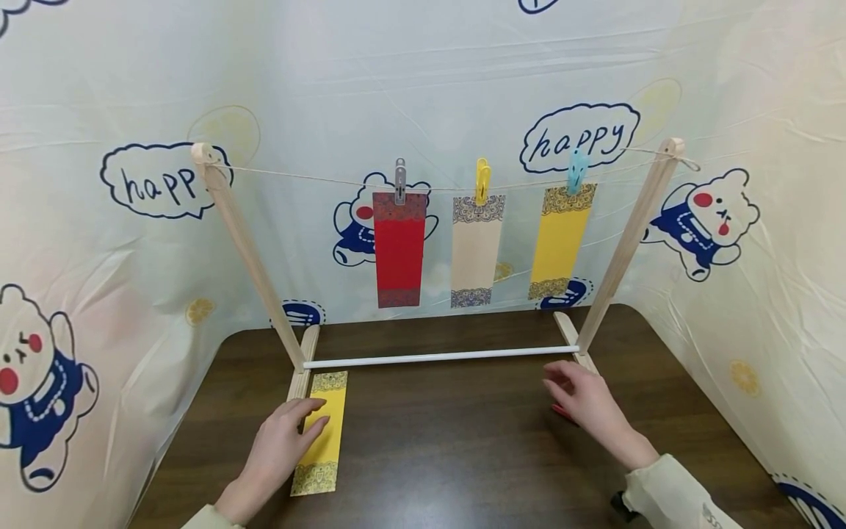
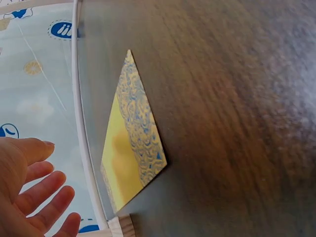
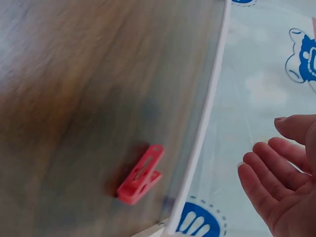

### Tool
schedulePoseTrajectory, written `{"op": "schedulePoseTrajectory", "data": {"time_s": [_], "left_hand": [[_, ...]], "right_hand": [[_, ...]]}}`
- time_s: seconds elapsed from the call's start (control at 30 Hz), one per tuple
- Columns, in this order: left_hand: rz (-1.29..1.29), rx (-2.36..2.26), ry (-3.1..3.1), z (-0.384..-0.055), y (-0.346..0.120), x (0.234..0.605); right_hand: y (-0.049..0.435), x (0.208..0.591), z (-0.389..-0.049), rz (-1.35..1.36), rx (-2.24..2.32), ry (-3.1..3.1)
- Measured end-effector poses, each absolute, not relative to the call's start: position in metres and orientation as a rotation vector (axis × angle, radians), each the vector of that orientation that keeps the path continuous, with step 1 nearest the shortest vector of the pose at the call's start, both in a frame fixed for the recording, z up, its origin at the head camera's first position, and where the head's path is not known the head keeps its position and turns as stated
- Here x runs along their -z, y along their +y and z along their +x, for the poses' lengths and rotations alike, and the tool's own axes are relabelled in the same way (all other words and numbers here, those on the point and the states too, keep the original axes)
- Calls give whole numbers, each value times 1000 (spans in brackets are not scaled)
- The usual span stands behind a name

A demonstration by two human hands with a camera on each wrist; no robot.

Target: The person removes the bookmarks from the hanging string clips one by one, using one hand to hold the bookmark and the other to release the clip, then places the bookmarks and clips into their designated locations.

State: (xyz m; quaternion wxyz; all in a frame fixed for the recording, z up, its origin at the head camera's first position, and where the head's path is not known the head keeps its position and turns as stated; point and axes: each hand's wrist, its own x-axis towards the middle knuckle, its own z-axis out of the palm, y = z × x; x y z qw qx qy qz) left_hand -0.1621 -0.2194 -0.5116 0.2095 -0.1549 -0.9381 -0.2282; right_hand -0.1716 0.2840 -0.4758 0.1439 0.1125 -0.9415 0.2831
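Note:
On the table's left side lies a yellow card with patterned ends, its border large in the left wrist view. My left hand hovers over the card's left edge, fingers relaxed and holding nothing. At the right, my right hand is above a red clothespin, which it mostly covers in the head view; its fingers are loosely bent and empty. Three cards hang from a string: a red card under a grey clothespin, a beige card under a yellow clothespin, a yellow card under a blue clothespin.
The string runs between two slanted wooden posts. A white rod joins their feet low over the dark wooden table. Behind hangs a pale curtain with printed bears.

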Motion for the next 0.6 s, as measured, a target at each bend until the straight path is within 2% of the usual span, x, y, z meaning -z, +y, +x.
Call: {"op": "schedulePoseTrajectory", "data": {"time_s": [0.6], "left_hand": [[-437, 712, -2580, -170, -206, 498]], "right_hand": [[256, 451, -171, 520, -796, -2491]]}}
